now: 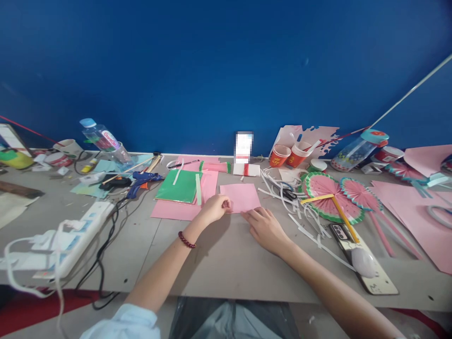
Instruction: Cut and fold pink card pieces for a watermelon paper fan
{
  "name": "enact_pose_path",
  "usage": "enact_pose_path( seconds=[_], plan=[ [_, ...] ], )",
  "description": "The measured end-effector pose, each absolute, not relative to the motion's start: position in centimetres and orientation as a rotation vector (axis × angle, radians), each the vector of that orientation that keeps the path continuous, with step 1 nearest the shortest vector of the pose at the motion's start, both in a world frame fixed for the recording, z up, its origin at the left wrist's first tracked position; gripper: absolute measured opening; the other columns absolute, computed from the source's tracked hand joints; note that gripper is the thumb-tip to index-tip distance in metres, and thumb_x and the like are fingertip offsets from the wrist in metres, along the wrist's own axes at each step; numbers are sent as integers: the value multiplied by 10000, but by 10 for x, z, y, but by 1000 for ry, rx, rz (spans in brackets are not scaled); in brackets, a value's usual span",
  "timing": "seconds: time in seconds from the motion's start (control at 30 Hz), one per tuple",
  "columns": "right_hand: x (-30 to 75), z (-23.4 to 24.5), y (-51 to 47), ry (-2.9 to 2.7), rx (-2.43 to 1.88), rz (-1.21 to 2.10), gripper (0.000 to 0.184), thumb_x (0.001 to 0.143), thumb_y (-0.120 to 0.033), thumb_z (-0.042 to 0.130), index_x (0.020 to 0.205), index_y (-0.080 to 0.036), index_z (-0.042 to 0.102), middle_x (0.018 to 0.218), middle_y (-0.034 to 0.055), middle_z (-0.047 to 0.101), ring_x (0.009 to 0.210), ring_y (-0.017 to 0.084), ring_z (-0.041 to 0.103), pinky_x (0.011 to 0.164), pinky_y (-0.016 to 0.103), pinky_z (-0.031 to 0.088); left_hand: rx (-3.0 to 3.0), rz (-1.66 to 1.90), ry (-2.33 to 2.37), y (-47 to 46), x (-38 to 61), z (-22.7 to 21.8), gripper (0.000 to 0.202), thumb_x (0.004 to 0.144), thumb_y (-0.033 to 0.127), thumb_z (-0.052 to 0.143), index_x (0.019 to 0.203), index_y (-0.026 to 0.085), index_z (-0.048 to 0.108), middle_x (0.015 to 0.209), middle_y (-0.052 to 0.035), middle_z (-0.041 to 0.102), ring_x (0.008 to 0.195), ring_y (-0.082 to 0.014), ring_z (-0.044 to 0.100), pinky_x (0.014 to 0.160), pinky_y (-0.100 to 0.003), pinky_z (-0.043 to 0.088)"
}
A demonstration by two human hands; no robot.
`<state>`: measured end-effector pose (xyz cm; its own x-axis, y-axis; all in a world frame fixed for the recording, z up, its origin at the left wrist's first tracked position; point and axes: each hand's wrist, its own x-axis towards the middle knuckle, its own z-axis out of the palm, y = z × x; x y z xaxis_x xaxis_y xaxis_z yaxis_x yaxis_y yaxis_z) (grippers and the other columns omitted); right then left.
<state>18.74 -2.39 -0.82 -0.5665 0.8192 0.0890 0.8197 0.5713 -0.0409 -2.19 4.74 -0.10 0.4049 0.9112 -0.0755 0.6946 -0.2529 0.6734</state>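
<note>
A small pink paper sheet (241,196) lies flat on the grey table (219,263) in front of me. My left hand (213,208), with a dark red bead bracelet on the wrist, is curled and pinches the sheet's lower left edge. My right hand (265,227) rests at the sheet's lower right corner, fingers bent and pressed onto the paper edge. Both hands work along the near edge of the sheet.
Green paper (178,186) on larger pink sheets lies behind left. A blue glue gun (143,181), a white power strip (72,238) and cables are at left. Watermelon paper fans (326,195), white paper strips, a phone (348,238), red cups (287,155) and bottles sit right and back.
</note>
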Motion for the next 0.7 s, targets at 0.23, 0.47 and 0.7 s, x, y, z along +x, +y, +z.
enact_pose_path(
  seconds=[0.23,0.47,0.7],
  plan=[
    [186,-8,-23,-2703,-1438,-34,469,840,-178,467,1308,-204,478,1097,107,572,1010,250,452,846,365,362,2013,506,1310,41,-29,1,55,737,179,595,696,176,633,740,-23,650,672,-149,575,616,-238,419],
    [183,-7,-24,-2721,-1450,-97,471,844,-182,466,1314,-208,468,1109,105,563,1003,254,445,845,376,353,2023,495,1262,41,-32,1,216,815,327,520,716,181,643,725,-29,659,644,-153,563,581,-244,406],
    [181,-8,-25,-2732,-1451,-136,480,832,-200,499,1311,-211,466,1096,110,565,993,259,438,831,375,337,1959,457,1208,44,-36,-4,146,778,303,580,733,181,647,753,-24,670,672,-151,600,638,-243,436]
  ],
)
